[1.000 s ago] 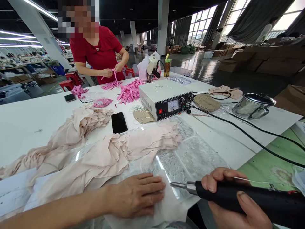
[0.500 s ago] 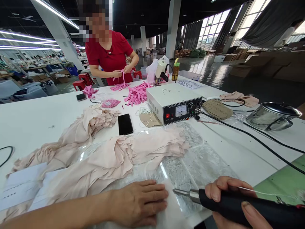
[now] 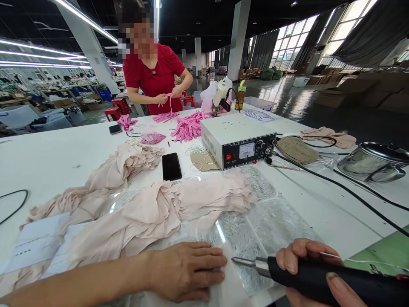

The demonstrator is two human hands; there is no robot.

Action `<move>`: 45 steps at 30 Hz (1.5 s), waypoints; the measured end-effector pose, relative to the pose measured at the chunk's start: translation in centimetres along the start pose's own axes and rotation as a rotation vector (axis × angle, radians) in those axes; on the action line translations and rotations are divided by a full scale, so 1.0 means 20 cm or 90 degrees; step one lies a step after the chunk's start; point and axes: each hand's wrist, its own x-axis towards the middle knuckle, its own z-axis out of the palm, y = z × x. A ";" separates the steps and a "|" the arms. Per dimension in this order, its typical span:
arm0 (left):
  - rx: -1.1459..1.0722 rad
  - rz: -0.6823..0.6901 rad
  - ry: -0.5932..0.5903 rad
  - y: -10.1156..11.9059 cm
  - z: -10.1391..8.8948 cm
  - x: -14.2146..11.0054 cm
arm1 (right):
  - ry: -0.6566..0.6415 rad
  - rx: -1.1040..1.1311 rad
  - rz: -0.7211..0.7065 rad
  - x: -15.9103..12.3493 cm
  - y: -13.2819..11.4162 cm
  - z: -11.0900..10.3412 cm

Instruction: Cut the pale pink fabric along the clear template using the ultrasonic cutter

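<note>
My left hand lies flat, fingers stretched out, pressing a pale sheer piece of fabric onto a clear plastic sheet. Wrapped in my right hand is a black ultrasonic cutter with a pointed metal tip. The tip points left and sits close to the fabric's edge, just right of my left fingertips; whether it touches cannot be made out. Beyond my left hand spreads a layered pile of beige fabric pieces. A cord runs to the white control box with a dial meter.
A black phone lies beside a second beige fabric pile. Pink strips lie near a co-worker in red, who holds a pink strip. At right are a metal mug and a black cable. White papers rest at left.
The whole view has shifted slightly, so the table and box appear a little farther right. Both hands and the cutter keep nearly the same position over the fabric.
</note>
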 end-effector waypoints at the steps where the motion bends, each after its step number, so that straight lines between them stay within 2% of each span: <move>1: 0.000 -0.001 -0.007 0.00 0.00 0.00 | 0.006 0.002 0.001 0.00 0.00 0.01; 4: 0.000 -0.006 -0.020 0.00 -0.02 0.01 | 0.020 -0.005 -0.002 0.01 -0.01 0.02; 12: -0.013 -0.010 -0.037 0.00 -0.03 0.01 | 0.016 0.016 0.031 0.00 -0.01 -0.05; 18: -0.019 -0.013 -0.034 0.01 -0.06 0.02 | 0.002 -0.003 -0.004 0.00 0.00 -0.01; 29: -0.024 -0.019 -0.006 0.00 -0.02 0.02 | 0.010 -0.006 0.023 0.03 0.01 -0.02; 37: 0.006 -0.037 -0.048 0.00 -0.07 0.05 | -0.037 -0.013 -0.001 0.04 0.01 0.01; 41: 0.012 -0.052 -0.091 -0.01 -0.09 0.06 | -0.087 -0.005 0.006 0.04 0.02 -0.01; 45: 0.018 -0.042 -0.097 -0.01 -0.11 0.07 | -0.127 0.000 0.020 0.04 0.05 -0.04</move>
